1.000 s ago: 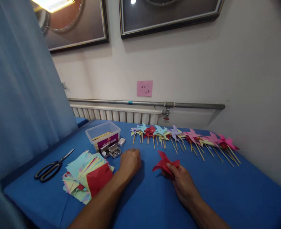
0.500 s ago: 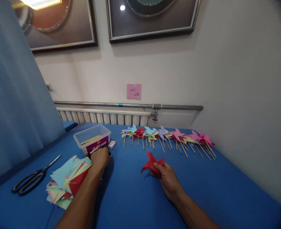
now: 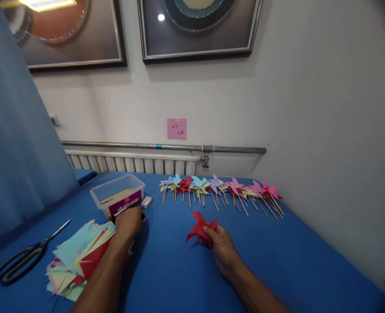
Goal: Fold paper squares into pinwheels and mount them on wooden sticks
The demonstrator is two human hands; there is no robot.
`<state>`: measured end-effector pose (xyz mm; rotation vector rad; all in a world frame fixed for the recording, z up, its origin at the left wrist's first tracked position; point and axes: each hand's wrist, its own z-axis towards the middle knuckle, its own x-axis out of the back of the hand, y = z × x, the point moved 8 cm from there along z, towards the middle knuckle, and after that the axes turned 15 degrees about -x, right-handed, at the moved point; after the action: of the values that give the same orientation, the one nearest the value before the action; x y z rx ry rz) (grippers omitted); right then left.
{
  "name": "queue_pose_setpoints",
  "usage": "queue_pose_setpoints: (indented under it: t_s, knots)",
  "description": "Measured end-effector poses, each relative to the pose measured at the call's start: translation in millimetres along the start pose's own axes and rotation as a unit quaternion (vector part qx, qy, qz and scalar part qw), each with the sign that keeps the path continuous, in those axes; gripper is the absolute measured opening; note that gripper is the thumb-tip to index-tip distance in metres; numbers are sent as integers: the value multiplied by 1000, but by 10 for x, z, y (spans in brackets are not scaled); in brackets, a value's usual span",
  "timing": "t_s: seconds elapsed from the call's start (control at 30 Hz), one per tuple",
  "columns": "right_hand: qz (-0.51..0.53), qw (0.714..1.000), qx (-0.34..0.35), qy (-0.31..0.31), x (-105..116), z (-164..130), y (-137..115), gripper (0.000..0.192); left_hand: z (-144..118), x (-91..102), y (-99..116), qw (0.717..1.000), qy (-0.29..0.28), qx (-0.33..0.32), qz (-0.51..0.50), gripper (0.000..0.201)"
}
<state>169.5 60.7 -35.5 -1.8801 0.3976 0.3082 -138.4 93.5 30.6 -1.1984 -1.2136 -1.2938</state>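
We see our two forearms bare from the lower edge of the view up to the wrists, no sleeves showing. Our left hand (image 3: pixel 128 222) and right hand (image 3: pixel 221 248) wear no gloves, rings, watch or bands.

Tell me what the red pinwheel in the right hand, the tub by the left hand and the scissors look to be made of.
Red pinwheel: thin matte paper, judging by its creased folds. Tub: clear, slightly glossy plastic; sticks show through the wall. Scissors: shiny metal blades, with black handles that are probably plastic.
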Motion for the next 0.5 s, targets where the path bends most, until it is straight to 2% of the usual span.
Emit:
queue_pose_setpoints:
  t_s: [0.5]
  knots:
    - [-3,1000,7,-6,-12,-16,-8,26,0,35,87,999,16,-15,33,37]
